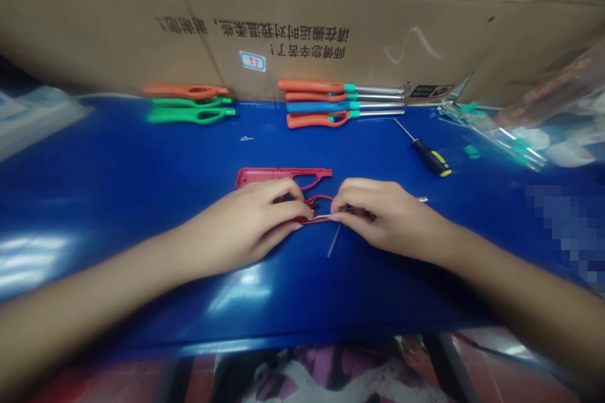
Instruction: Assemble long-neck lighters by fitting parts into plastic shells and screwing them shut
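My left hand [258, 220] and my right hand [378, 214] meet at the middle of a blue table [118, 201]. Both are closed in a pinch on a small red plastic handle part [317, 208] with a loop opening. A thin metal rod [333, 242] sticks out below my right fingers toward me. Just behind my left hand lies a second red handle half [283, 175], flat on the table and untouched.
At the back lie orange and green handle shells [191, 104] and several finished lighters with metal tubes [340, 104]. A black-and-yellow screwdriver [428, 154] lies right of centre. Clear bags with parts [501, 135] sit far right. A large cardboard box [302, 19] walls the back.
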`<state>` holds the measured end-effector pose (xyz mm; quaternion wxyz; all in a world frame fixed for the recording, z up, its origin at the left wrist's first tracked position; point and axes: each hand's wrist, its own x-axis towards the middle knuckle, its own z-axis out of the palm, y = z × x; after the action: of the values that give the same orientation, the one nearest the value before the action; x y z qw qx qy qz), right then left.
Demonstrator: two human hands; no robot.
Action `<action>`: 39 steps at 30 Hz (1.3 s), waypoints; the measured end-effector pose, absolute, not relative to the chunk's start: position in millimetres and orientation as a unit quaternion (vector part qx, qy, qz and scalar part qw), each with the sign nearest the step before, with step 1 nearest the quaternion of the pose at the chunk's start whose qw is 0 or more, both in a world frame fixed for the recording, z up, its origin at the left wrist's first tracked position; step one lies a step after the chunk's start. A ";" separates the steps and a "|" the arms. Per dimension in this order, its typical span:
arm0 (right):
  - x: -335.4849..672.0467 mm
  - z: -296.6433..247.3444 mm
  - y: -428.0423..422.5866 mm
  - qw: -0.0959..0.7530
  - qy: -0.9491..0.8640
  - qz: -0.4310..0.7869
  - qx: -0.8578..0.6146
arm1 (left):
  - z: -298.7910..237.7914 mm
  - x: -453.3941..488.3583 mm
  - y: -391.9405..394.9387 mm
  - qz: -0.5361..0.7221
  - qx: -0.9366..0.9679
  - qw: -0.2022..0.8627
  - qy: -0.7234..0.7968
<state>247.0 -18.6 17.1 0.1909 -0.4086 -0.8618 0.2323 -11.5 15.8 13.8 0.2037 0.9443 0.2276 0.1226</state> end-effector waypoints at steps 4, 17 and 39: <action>247.2 14.0 -18.1 0.220 -0.850 0.240 -0.415 | 14.6 -11.8 15.8 0.123 0.942 0.213 0.229; 247.9 17.1 -19.8 0.240 -0.828 0.276 -0.426 | 15.6 -12.7 16.8 0.124 0.938 0.234 0.226; 242.7 18.7 -17.1 0.217 -0.760 0.330 -0.517 | 15.2 -11.1 15.6 0.116 0.942 0.218 0.229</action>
<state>242.7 -17.1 18.7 0.2172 -0.5165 -0.7595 0.3303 -11.1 15.6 15.2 0.2176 0.9418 0.2286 0.1156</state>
